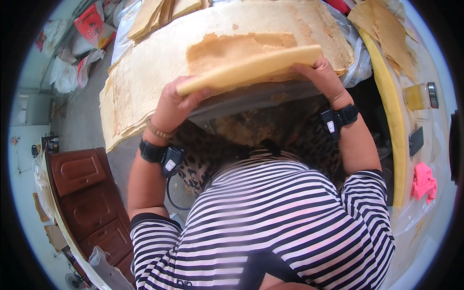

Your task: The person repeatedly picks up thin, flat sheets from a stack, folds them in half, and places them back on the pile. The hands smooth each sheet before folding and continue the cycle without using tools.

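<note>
The left hand (173,102), at ten o'clock, and right hand (325,79), at two, clamp fingers and thumbs on opposite ends of a yellow sheet (251,68) at twelve. Just beyond, a browner, ragged-edged layer (237,46) shows over pale sheets (145,75); a fanned stack (157,17) sits at eleven.

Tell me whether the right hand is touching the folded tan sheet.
Touching: the head view plainly shows the right hand gripping the folded tan sheet near its right end.
</note>
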A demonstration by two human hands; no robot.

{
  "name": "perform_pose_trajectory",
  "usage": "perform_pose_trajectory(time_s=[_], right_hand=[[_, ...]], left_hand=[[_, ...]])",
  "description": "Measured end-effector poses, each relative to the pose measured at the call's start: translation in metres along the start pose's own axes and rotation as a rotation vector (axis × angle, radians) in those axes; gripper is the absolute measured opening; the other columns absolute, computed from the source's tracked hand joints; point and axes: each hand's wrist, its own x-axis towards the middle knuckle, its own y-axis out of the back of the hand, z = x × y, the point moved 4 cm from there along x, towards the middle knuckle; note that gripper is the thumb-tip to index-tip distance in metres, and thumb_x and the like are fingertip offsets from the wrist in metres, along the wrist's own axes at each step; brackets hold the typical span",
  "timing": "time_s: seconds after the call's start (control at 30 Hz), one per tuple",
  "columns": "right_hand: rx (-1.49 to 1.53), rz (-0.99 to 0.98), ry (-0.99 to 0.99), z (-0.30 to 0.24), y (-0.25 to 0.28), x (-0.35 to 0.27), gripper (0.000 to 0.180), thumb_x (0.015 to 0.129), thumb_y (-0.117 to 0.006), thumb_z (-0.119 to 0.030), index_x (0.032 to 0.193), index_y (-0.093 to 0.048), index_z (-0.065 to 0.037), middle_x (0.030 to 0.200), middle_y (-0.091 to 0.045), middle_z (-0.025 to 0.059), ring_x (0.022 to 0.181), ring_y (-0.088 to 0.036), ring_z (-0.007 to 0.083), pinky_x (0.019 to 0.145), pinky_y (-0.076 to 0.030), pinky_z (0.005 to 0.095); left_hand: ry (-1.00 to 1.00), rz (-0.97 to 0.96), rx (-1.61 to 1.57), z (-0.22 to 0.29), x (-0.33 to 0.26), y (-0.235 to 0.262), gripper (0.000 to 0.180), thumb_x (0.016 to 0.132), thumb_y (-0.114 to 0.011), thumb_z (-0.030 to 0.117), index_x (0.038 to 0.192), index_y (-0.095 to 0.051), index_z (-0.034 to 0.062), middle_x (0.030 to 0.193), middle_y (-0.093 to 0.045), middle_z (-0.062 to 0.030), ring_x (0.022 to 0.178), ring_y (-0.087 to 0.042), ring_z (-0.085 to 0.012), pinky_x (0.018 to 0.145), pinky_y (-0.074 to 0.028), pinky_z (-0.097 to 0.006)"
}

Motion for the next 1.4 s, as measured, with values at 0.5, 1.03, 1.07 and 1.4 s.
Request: perform_pose_trajectory(time_s=[0.5, 1.03, 1.07, 1.4], right_hand=[[-1.334, 0.661, 0.483, -0.066, -0.058, 0.004, 0.075, 0.097, -0.074, -0.041, 0.16, -0.044, -0.014, 0.141, -0.065, 0.0149, 0.141, -0.054, 0.0331, 0.122, -0.037, 0.0498], [-1.23, 0.096, 0.377, -0.018, -0.063, 0.031, 0.078, 0.092, -0.057, -0.076, 0.155, -0.054, -0.03, 0.168, -0.04, 0.0108, 0.154, -0.033, 0.0452, 0.124, -0.028, 0.0595], [-1.215, 0.086, 0.384, -0.017, -0.059, 0.031, 0.079, 0.092, -0.058, -0.075, 0.155, -0.055, -0.028, 0.168, -0.041, 0.011, 0.154, -0.034, 0.0451, 0.123, -0.03, 0.058], [-0.608, 0.192, 0.321, -0.017, 0.003, 0.036, 0.047, 0.089, -0.081, -0.021, 0.134, -0.071, -0.01, 0.136, -0.07, 0.0131, 0.129, -0.065, 0.033, 0.107, -0.053, 0.0408]], left_hand=[[0.272, 0.532, 0.731, -0.003, 0.058, -0.02, 0.057, 0.095, -0.076, 0.042, 0.13, -0.066, -0.0007, 0.088, -0.076, -0.0237, 0.08, -0.074, -0.0434, 0.069, -0.059, -0.048], [-0.094, 0.034, 1.058, 0.009, 0.061, -0.043, 0.084, 0.1, -0.048, 0.073, 0.158, -0.048, 0.0126, 0.171, -0.034, -0.0186, 0.16, -0.028, -0.0332, 0.13, -0.022, -0.049], [-0.135, 0.054, 1.033, 0.009, 0.06, -0.039, 0.078, 0.098, -0.062, 0.063, 0.155, -0.052, 0.0116, 0.167, -0.04, -0.0192, 0.158, -0.034, -0.0333, 0.129, -0.027, -0.048], [-0.303, 0.091, 0.89, 0.031, 0.071, 0.013, 0.033, 0.087, -0.073, 0.005, 0.119, -0.074, 0.0142, 0.103, -0.078, -0.0118, 0.093, -0.077, -0.0271, 0.08, -0.061, -0.039]])
